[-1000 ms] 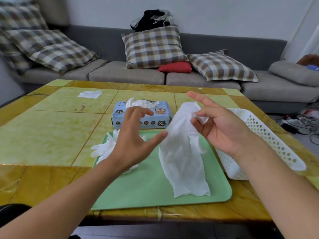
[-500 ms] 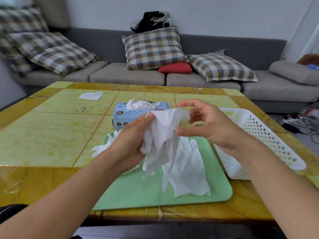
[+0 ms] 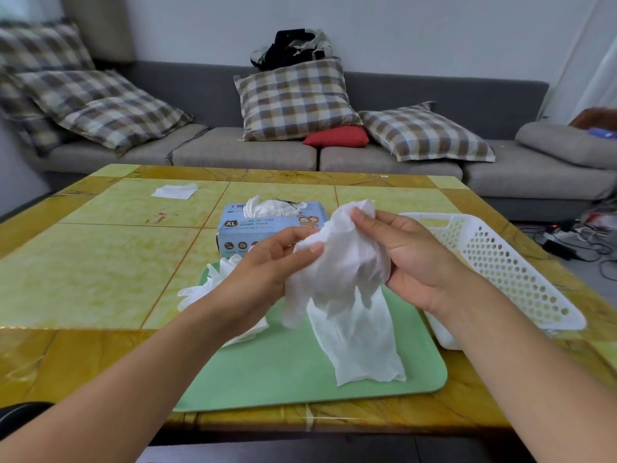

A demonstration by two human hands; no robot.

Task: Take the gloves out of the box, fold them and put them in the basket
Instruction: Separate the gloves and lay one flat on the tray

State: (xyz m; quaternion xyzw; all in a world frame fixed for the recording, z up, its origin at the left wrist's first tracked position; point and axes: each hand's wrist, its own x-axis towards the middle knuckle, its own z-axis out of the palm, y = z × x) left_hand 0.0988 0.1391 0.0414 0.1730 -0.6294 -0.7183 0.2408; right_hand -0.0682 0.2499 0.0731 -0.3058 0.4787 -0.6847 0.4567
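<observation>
Since half a second ago both hands have drawn closer together and bunched the glove [image 3: 340, 262] into a tighter wad, held above the tray [image 3: 293, 372].

Taking the tray as landmark and going left to right: far left of it and beyond, a white sheet [image 3: 174, 191] lies flat on the worktop [image 3: 100, 262]. At the tray's left edge a heap of loose gloves [image 3: 213, 282] sits partly over the rim. Behind the tray stands the box [image 3: 267, 225], with one glove poking out of its slot. Above the tray's middle the left hand [image 3: 263, 272] has its grip clamped on the wad's left side — thumb and fingertips pinching it. The right hand [image 3: 410, 259] grips the wad's top and right side, thumb on top, fingers curled behind. A loose part of the glove hangs down to the tray's right half. Just right of the tray — touching its edge — sits the basket [image 3: 494, 262].
</observation>
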